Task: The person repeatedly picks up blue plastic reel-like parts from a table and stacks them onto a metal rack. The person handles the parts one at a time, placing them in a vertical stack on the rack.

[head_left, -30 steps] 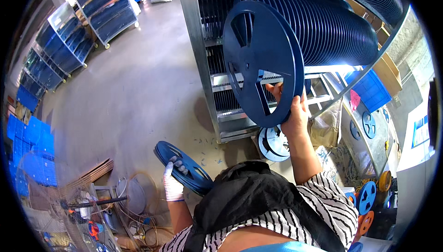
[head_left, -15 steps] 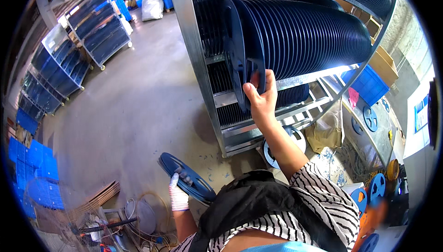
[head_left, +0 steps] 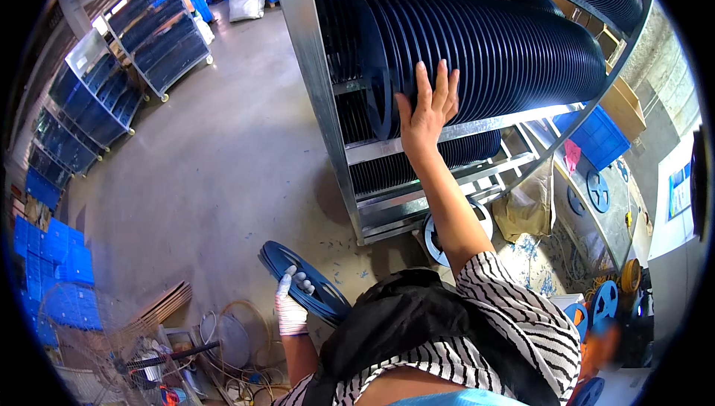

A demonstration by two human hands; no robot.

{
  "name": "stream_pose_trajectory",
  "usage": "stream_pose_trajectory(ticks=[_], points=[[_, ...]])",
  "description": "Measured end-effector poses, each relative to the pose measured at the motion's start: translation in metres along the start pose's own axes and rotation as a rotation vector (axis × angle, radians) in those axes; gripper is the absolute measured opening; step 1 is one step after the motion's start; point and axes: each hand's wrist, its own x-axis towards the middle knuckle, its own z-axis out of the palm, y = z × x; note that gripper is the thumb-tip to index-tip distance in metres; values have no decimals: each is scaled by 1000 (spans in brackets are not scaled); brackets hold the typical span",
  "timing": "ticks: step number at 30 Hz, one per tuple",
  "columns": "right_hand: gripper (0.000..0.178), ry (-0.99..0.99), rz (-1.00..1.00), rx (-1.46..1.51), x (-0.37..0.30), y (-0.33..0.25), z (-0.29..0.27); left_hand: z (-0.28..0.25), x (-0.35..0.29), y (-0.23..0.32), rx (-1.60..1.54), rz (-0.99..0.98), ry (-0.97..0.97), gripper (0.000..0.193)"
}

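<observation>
A long row of thin dark-blue reel discs (head_left: 499, 56) stands on edge on a shelf of the metal rack (head_left: 316, 101). My bare right hand (head_left: 428, 112) rests against the edges of the discs near the row's left end, its fingers stretched out and spread. Low at my left side, my left hand (head_left: 293, 294) wears a pale glove. Its fingers are wrapped round a small stack of blue reel discs (head_left: 320, 287) with cut-out openings, held tilted against my body.
More discs fill the rack's other shelves. A blue crate (head_left: 598, 138) and loose blue discs (head_left: 597, 190) lie on a table at the right. Loaded wheeled racks (head_left: 160, 41) stand at the far left. A caged fan (head_left: 82, 331) and cables are at the lower left.
The right hand has let go of the end disc it was gripping and now lies open on the row. That disc now stands against the others. The left hand still holds its stack.
</observation>
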Motion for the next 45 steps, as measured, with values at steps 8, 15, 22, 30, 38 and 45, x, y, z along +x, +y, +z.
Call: stream_pose_trajectory(ticks=[8,15,22,30,38,45], points=[[64,-145,-44,7,-38,10,-9,9,-5,-1,5,4,-12,31],[61,-235,-190,-82,-31,17,-19,16,-22,-10,0,6,-20,33],[67,-252,-160,68,-63,20,-30,35,-54,-17,77,52,-5,31],[56,-1301,-693,540,-227,12,-108,64,-90,-13,343,107,84,28],[63,-1301,-693,809,-209,-2,-150,79,-186,50,79,408,-158,64],[36,-870,-1056,708,-105,6,-165,65,-203,55,63,506,-257,60]])
